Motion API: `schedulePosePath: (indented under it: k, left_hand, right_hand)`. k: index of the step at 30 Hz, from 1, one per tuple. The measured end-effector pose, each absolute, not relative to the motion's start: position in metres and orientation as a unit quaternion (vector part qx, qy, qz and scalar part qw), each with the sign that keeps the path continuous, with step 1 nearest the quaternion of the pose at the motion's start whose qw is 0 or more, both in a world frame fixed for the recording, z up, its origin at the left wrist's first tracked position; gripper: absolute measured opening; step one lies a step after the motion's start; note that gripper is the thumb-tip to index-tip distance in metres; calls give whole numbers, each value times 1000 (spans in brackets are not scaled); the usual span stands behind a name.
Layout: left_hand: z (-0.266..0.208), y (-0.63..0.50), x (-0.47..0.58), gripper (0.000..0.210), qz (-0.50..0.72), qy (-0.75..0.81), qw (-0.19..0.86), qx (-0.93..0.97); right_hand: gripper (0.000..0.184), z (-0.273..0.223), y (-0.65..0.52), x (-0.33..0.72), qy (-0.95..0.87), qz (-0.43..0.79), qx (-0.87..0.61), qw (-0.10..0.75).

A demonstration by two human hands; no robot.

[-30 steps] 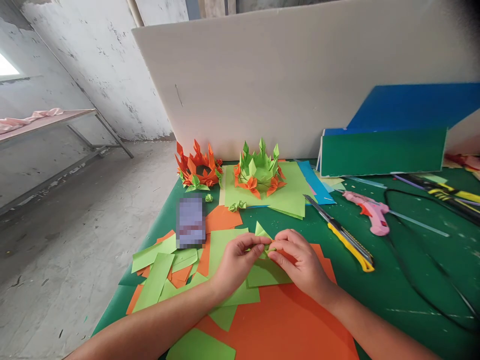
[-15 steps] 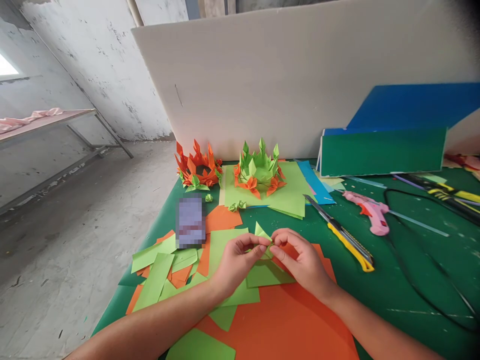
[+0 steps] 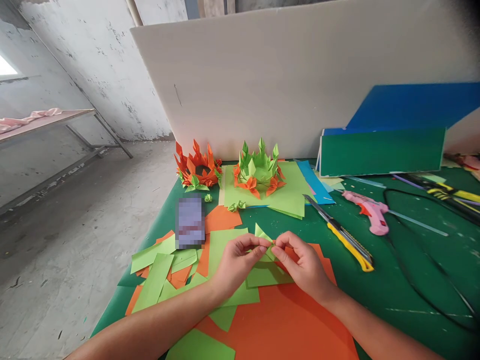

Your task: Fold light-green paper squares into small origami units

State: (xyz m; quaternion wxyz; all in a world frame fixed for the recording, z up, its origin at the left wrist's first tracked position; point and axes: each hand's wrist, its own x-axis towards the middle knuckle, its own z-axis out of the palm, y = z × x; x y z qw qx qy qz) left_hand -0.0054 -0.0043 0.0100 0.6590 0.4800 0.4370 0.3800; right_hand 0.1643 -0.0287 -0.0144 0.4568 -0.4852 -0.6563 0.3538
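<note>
Between my two hands is a small piece of folded green paper point(image 3: 262, 232), its pointed tip rising above the fingers. My left hand point(image 3: 243, 257) pinches it from the left, thumb against forefinger. From the right, my right hand point(image 3: 300, 257) pinches its other side, and the fingertips of both hands almost meet. The fingers cover the lower folds. Beneath the hands lie green paper sheets point(image 3: 240, 297) over a large orange sheet point(image 3: 296, 325). Beyond them stand a green paper crown point(image 3: 258, 170) with orange flowers and an orange paper crown point(image 3: 191, 167).
A yellow utility knife point(image 3: 348, 245) and a pink glue gun point(image 3: 369, 210) with its cable lie to the right. Left of the hands are a blurred-out rectangular item point(image 3: 190, 222) and paper scraps point(image 3: 153, 280). Green and blue boards point(image 3: 382, 152) lean at the back against a large pale panel point(image 3: 243, 80).
My right hand has shifted very slightly at the fingertips. Both hands keep their pinch on the folded green paper, and everything else stays in place.
</note>
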Motion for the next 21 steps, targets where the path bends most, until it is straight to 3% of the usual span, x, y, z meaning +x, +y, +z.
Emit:
schedulePosePath:
  k: [17, 21]
  left_hand:
    - [11, -4, -4, 23, 386, 444, 640, 494]
    - [10, -4, -4, 24, 397, 457, 640, 473]
  right_hand:
    - [26, -12, -27, 165, -556, 490, -480, 469]
    - [26, -12, -26, 165, -553, 536, -465, 436]
